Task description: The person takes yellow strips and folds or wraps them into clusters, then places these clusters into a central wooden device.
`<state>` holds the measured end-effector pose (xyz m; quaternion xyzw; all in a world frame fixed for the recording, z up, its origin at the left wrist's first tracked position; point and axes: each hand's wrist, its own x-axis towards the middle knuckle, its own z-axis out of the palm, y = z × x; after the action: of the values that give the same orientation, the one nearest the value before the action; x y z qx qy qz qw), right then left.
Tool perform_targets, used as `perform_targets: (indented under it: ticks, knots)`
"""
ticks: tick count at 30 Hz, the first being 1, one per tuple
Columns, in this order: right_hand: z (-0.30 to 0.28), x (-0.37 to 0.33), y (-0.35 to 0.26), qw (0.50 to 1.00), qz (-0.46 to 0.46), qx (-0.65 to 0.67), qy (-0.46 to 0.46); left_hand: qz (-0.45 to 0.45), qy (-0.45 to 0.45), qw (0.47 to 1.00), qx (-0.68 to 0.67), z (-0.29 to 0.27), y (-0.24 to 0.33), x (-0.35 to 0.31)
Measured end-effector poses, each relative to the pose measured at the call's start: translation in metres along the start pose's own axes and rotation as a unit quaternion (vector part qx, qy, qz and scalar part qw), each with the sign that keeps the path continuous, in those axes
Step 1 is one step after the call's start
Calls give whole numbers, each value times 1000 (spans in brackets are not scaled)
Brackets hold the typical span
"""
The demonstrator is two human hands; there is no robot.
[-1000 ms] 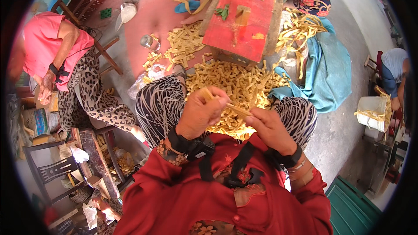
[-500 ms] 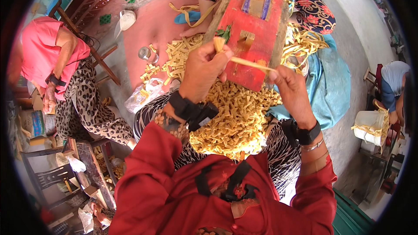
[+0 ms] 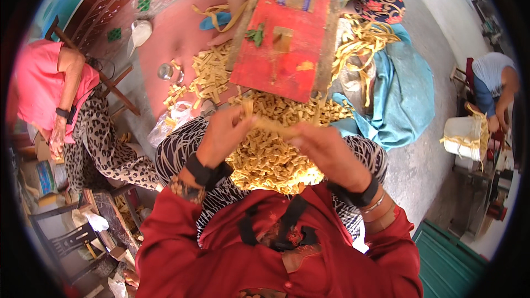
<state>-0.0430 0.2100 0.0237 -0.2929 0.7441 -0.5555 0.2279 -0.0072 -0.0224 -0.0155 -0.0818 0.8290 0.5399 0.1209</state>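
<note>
A pale yellow flat strip (image 3: pixel 273 127) stretches between my two hands above my lap. My left hand (image 3: pixel 225 134) pinches its left part, where a folded end stands up over the fingers. My right hand (image 3: pixel 327 148) grips the other end, its fingers curled and slightly blurred. Beneath both hands lies a heap of small folded yellow pieces (image 3: pixel 273 164), partly hidden by them. Just beyond, a red board (image 3: pixel 303 74) slopes away on a wooden base, with a small green bit (image 3: pixel 255 35) on it.
Long loose strips (image 3: pixel 364 44) lie right of the board beside a teal cloth (image 3: pixel 406 94). A glass jar (image 3: pixel 165 72) and plastic bag (image 3: pixel 171 121) stand to the left. A person in pink (image 3: pixel 66 72) sits left; another sits right by a white bucket (image 3: pixel 464 137). A patterned leg shows opposite.
Both hands have come down and nearer to me, from over the board's near edge to over the heap, still holding the strip. The view has shifted slightly.
</note>
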Motion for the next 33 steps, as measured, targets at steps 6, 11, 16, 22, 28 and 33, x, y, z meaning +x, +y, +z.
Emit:
perform_targets:
  ticks: [6, 11, 16, 22, 28, 33]
  knots:
    - [60, -33, -48, 983, -141, -26, -116, -158, -153, 942, -252, 55, -33, -68]
    - [91, -62, -62, 951, -164, 72, -251, -251, -206, 783, -530, 66, 24, -70]
    - [73, -76, -71, 944, -9, 269, -190, -108, -195, 800, -557, 33, 36, -80]
    - [72, -62, -54, 968, -80, 170, 167, -27, -126, 940, -316, 28, 58, -134]
    - [75, -56, -43, 984, -41, 140, 104, 218, 96, 970, 51, 28, 69, -145]
    - [61, -64, -44, 990, -11, 139, -28, 383, 182, 871, 248, 32, 72, -150]
